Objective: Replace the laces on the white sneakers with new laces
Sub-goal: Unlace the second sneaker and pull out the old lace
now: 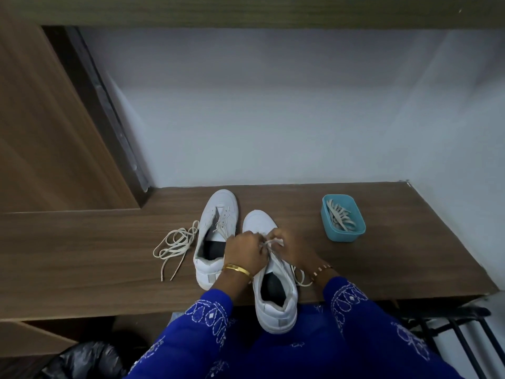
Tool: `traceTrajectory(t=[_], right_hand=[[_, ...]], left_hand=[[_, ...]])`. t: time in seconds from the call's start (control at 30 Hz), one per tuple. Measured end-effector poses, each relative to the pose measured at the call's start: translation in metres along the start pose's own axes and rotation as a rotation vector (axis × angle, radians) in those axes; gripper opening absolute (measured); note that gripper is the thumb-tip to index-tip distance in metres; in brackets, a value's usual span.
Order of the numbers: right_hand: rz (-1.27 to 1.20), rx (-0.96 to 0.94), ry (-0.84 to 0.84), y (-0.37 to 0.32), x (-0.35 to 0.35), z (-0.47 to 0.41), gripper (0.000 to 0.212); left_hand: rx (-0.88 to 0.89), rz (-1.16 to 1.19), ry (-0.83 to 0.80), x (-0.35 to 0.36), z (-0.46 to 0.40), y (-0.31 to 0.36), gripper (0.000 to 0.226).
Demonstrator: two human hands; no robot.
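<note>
readable text: none in this view
white sneakers (pixel 273 283): no brand mark or lettering legible; a small grey heel patch is too small to read
teal container (pixel 332 228): plain walls, no label seen
blue sleeves (pixel 210 315): white embroidered pattern only, not letters
wooden desk (pixel 82 242): wood grain, no print or stickers
numbers/signs: none legible anywhere
</note>
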State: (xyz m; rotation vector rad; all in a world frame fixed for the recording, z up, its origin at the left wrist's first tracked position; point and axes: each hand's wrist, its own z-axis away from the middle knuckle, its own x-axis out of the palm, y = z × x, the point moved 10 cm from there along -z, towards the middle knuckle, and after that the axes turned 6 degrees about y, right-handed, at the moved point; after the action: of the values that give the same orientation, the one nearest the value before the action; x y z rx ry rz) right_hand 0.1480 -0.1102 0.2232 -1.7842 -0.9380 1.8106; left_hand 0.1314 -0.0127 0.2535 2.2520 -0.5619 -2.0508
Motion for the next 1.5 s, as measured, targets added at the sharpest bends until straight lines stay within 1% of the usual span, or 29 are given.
traceTrajectory(t=[0.07,0.2,0.27,0.33,0.37,0.43,0.47,0.5,0.53,0.57,0.6,0.63,0.67,0.7,0.73,0.77,0.83,0.87,0.9,0.97,1.03,1.1,1.17,1.23,1.27,1.37,1.43,1.47,1.5], right_hand=[[-0.035,0.014,0.036,0.003,-0.002,0.0,0.008],[-0.072,0.104,0.051,0.015,0.001,-0.002,0.031],[-0.186,0.204,0.027,0.022,0.003,-0.003,0.03],[-0.421,0.364,0.031,0.038,0.002,0.001,0.025],[-0.626,0.45,0.045,0.046,0.003,0.005,0.021],[-1.018,0.579,0.04,0.055,0.008,0.016,0.013],[-1.122,0.616,0.02,0.055,0.011,0.022,0.018],[-1.189,0.647,-0.005,0.054,0.014,0.027,0.025],[-1.207,0.658,-0.018,0.051,0.017,0.029,0.031],[-1.185,0.647,-0.001,0.046,0.015,0.029,0.03],[-1.099,0.619,0.049,0.045,0.011,0.026,0.026],[-0.967,0.579,0.107,0.045,0.004,0.022,0.021],[-0.759,0.519,0.161,0.047,-0.006,0.015,0.018],[-0.552,0.435,0.18,0.043,-0.014,0.009,0.016],[-0.4,0.354,0.153,0.035,-0.015,0.004,0.015],[-0.306,0.283,0.107,0.029,-0.012,-0.001,0.017],[-0.204,0.168,0.015,0.016,-0.002,-0.005,0.019],[-0.141,0.134,-0.015,0.01,0.002,-0.005,0.015],[-0.07,0.092,-0.02,0.006,0.003,-0.005,0.011],[0.012,0.038,0.015,0.001,0.0,-0.005,0.013],[0.04,0.032,0.039,0.002,-0.002,-0.003,0.012],[0.057,0.032,0.059,0.004,-0.002,-0.002,0.012],[0.054,0.058,0.07,0.006,-0.001,-0.003,0.012],[0.04,0.08,0.076,0.006,-0.001,-0.003,0.011],[0.028,0.097,0.071,0.007,-0.001,-0.002,0.013],[-0.022,0.176,0.065,0.014,-0.003,-0.002,0.033],[-0.083,0.23,0.076,0.019,-0.005,-0.001,0.036],[-0.125,0.266,0.087,0.022,-0.007,0.001,0.036],[-0.201,0.307,0.112,0.027,-0.01,0.003,0.034]], left_hand=[[-0.063,0.055,-0.045,0.007,-0.003,-0.007,0.028],[-0.115,0.132,-0.058,0.007,-0.004,-0.011,0.022],[-0.207,0.264,-0.045,0.009,-0.002,-0.02,0.019],[-0.355,0.494,-0.028,0.011,0.001,-0.033,0.017],[-0.457,0.66,-0.035,0.015,0.003,-0.04,0.021],[-0.715,1.081,-0.099,0.028,0.011,-0.042,0.028],[-0.822,1.209,-0.139,0.034,0.016,-0.041,0.029],[-0.871,1.252,-0.157,0.034,0.017,-0.041,0.029],[-0.862,1.225,-0.145,0.031,0.016,-0.043,0.03],[-0.792,1.115,-0.104,0.023,0.013,-0.047,0.03],[-0.675,0.921,-0.052,0.013,0.007,-0.051,0.029],[-0.554,0.676,-0.026,0.003,0.004,-0.05,0.024],[-0.44,0.475,-0.002,-0.005,0.001,-0.045,0.018],[-0.346,0.353,0.018,-0.012,-0.001,-0.038,0.02],[-0.28,0.306,0.027,-0.014,-0.003,-0.031,0.028],[-0.219,0.292,0.035,-0.016,-0.005,-0.024,0.035],[-0.122,0.29,0.023,-0.014,-0.007,-0.01,0.036],[-0.105,0.287,-0.001,-0.01,-0.008,-0.007,0.033],[-0.095,0.28,-0.018,-0.006,-0.007,-0.005,0.03],[-0.1,0.259,-0.056,0.002,-0.006,-0.005,0.026],[-0.108,0.248,-0.076,0.007,-0.003,-0.007,0.024],[-0.124,0.287,-0.052,0.01,-0.002,-0.011,0.022],[-0.142,0.326,-0.028,0.011,-0.003,-0.014,0.019],[-0.134,0.324,-0.046,0.015,-0.005,-0.015,0.02],[-0.121,0.296,-0.058,0.015,-0.006,-0.014,0.021],[-0.112,0.263,-0.058,0.013,-0.006,-0.012,0.021],[-0.187,0.328,-0.051,0.016,-0.005,-0.019,0.017],[-0.271,0.416,-0.049,0.019,-0.003,-0.027,0.014],[-0.386,0.574,-0.053,0.023,0.0,-0.035,0.01]])
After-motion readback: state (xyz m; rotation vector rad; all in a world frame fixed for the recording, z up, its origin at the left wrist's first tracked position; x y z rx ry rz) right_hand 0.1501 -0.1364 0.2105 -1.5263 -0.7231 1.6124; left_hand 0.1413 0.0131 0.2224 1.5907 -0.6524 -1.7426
